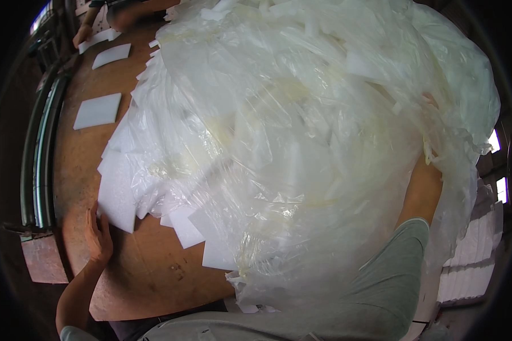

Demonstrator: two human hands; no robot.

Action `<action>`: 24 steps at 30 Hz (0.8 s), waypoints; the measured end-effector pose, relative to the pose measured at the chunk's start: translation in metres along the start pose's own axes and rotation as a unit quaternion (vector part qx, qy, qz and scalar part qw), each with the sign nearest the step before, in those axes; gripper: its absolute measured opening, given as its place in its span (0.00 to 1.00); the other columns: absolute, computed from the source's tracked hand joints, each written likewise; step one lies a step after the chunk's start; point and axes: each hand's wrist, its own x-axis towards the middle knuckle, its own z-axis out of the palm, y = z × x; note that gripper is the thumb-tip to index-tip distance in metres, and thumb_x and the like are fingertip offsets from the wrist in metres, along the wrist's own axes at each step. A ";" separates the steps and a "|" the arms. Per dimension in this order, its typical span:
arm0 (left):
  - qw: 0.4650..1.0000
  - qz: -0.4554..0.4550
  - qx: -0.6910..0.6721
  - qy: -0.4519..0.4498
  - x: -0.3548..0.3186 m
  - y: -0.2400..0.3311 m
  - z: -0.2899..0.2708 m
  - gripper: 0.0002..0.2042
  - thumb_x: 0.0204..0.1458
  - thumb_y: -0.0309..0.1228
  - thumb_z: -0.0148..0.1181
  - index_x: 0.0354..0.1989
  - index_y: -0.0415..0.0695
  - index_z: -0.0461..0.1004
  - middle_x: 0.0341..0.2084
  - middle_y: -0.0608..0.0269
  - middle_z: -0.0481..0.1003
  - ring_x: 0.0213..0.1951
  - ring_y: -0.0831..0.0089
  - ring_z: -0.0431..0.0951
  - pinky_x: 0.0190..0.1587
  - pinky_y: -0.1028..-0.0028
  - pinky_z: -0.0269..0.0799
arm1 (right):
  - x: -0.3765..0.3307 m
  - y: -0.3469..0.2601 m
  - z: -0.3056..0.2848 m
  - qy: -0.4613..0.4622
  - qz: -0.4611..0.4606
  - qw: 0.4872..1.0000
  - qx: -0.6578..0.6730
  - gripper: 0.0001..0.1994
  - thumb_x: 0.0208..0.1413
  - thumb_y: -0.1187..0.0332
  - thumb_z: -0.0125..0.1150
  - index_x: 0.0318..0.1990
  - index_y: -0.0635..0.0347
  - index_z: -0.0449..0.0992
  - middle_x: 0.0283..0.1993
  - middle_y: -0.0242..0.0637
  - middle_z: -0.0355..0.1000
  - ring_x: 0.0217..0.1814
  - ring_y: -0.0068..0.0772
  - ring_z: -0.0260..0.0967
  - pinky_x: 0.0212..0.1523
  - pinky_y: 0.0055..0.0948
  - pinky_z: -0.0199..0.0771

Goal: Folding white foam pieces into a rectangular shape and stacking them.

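A huge bundle of clear plastic film [301,153] takes up most of the view, with white foam sheets spilling from its left and lower edges. My left hand [99,234] is at the lower left, fingers stretched upward beside the outer edge of a white foam sheet [118,199]. It looks close to that edge; whether it touches I cannot tell. On the right, my right arm reaches up into the film, and my right hand [430,102] is mostly covered by it. Only a blurred bit of the fingers shows through, so their grip is hidden.
Beneath lies a brown tabletop [153,278]. Loose foam pieces, one a square sheet [98,111], lie along its left side. At the far left, another person's hand [82,35] touches a foam strip. Metal rails [38,153] run beside the table; stacked white sheets [469,256] stand at right.
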 end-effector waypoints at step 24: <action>0.998 -0.031 -0.049 0.001 0.002 0.011 -0.004 0.17 0.63 0.26 0.52 0.58 0.35 0.68 0.46 0.39 0.72 0.48 0.41 0.73 0.51 0.59 0.70 | -0.024 -0.054 -0.051 -0.119 -0.010 0.985 0.124 0.32 0.53 0.62 0.65 0.66 0.60 0.67 0.65 0.45 0.67 0.65 0.42 0.67 0.61 0.45 0.69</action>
